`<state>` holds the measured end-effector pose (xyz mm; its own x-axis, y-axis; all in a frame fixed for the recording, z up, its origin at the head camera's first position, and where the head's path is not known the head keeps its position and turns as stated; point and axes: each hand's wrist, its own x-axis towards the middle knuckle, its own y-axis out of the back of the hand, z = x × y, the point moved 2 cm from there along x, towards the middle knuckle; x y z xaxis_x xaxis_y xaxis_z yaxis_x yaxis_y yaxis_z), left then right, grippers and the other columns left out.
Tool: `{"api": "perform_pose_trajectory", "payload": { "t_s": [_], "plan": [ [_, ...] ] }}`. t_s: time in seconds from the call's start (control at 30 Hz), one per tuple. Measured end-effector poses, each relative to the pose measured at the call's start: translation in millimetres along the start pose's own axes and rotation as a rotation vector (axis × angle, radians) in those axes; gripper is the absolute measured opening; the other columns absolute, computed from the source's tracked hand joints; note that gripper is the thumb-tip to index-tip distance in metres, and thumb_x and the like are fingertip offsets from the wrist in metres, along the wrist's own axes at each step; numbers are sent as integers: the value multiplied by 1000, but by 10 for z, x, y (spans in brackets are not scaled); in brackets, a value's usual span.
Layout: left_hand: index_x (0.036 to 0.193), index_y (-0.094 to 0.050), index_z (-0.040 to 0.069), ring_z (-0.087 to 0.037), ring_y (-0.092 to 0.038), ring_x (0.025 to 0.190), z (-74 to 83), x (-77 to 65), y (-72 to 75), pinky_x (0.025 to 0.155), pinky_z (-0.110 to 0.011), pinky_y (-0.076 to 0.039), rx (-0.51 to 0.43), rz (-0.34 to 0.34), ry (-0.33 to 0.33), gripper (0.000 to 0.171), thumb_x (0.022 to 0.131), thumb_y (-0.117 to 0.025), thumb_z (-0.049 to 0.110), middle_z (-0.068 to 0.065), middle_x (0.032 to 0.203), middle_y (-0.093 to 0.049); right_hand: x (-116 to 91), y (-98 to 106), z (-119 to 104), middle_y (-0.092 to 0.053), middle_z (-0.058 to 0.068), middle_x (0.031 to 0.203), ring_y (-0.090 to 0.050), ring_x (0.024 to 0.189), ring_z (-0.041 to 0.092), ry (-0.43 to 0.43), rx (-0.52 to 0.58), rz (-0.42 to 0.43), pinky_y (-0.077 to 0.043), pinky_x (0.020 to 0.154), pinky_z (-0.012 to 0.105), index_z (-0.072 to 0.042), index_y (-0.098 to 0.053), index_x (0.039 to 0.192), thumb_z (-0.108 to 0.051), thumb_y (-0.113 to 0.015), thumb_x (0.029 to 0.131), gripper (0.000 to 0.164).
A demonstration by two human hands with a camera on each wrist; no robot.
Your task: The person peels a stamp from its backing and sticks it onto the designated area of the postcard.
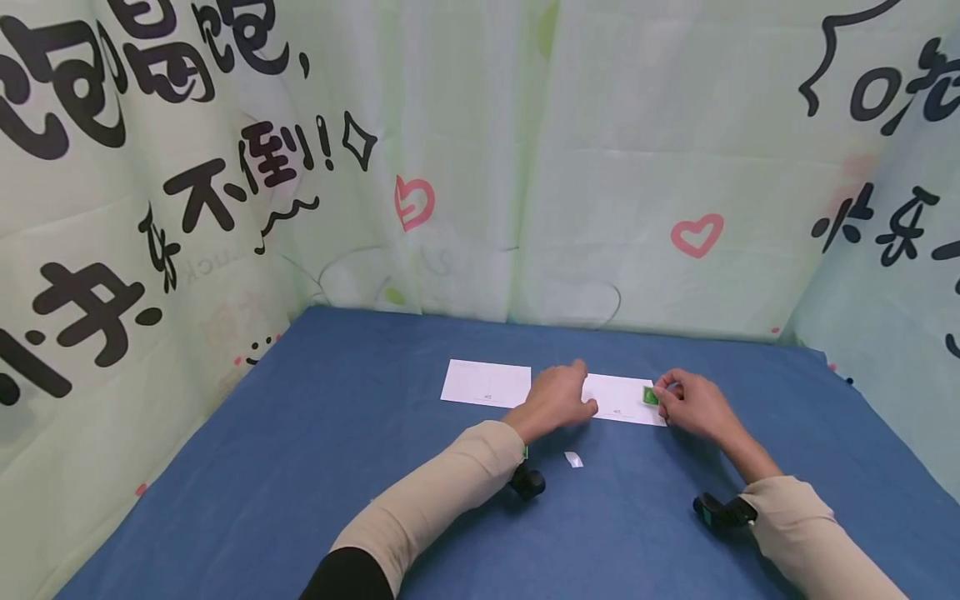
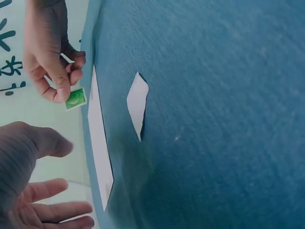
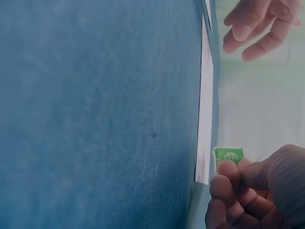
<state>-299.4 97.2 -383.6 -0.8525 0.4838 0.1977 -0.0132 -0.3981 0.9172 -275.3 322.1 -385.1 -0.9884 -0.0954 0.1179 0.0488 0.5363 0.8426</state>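
Stamp (image 1: 650,396), green with a pale border: we find it at the fingertips of the right hand (image 1: 693,406), over the right end of a white card (image 1: 618,398). The head view shows it overlapping that card; both wrist views show it outlined against the curtain (image 1: 615,167), so we judge it raised above the card and not touching it. This gap over the card's end is the relation we rate as decisive.

The right thumb and forefinger are clamped on one side of the stamp. The rest lies to the left of those fingertips, its free edge pointing toward the left hand (image 1: 553,398). The right hand is plainly the nearer.

We note that the green printed face shows in all three views. The outline reads close to square and fingers cover part of it, so we cannot tell its long axis. The card's long axis runs left to right.

The left hand holds nothing and hovers about the card's left end, fingers apart. We record a second card (image 1: 486,383) to its left and a white scrap (image 1: 573,459) on the blue cloth (image 1: 262,500), on the near side of both cards.
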Motion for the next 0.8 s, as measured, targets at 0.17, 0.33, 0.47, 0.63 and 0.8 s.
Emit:
{"api": "perform_pose_trajectory", "payload": {
  "t_s": [0.17,0.33,0.47,0.63,0.8],
  "plan": [
    [117,-64,8,-15,-60,78,-11,35,-69,82,-34,-51,55,-35,-2,33,93,-68,30,-4,95,-70,70,-38,60,-64,2,68,-57,59,15,-42,13,-12,-40,59,32,5,-57,108,-15,-57,104,20],
    [126,-63,8,-16,-63,90,-23,49,-116,95,-38,-50,44,-74,45,39,95,-68,31,-5,108,-71,123,-84,106,-64,1,66,-58,58,14,-45,5,0,-41,58,31,5,-58,107,-13,-57,102,19],
    [130,-61,8,-16,-65,100,-33,63,-131,104,-40,-47,36,-99,95,42,95,-70,30,-5,117,-71,154,-104,126,-64,2,67,-58,59,15,-40,3,7,-42,58,32,6,-58,107,-13,-57,102,19],
    [129,-64,10,-17,-64,98,-29,74,-135,104,-41,-47,57,-111,104,39,95,-71,28,-4,117,-72,199,-112,136,-64,2,68,-58,59,15,-44,-8,14,-42,58,33,6,-59,107,-14,-57,102,21],
    [121,-70,10,-18,-62,96,-35,82,-153,101,-42,-49,100,-106,91,32,96,-69,29,-5,112,-71,240,-101,155,-64,3,68,-57,59,17,-48,-21,19,-41,58,33,7,-60,107,-15,-57,102,22]
  ]
}}
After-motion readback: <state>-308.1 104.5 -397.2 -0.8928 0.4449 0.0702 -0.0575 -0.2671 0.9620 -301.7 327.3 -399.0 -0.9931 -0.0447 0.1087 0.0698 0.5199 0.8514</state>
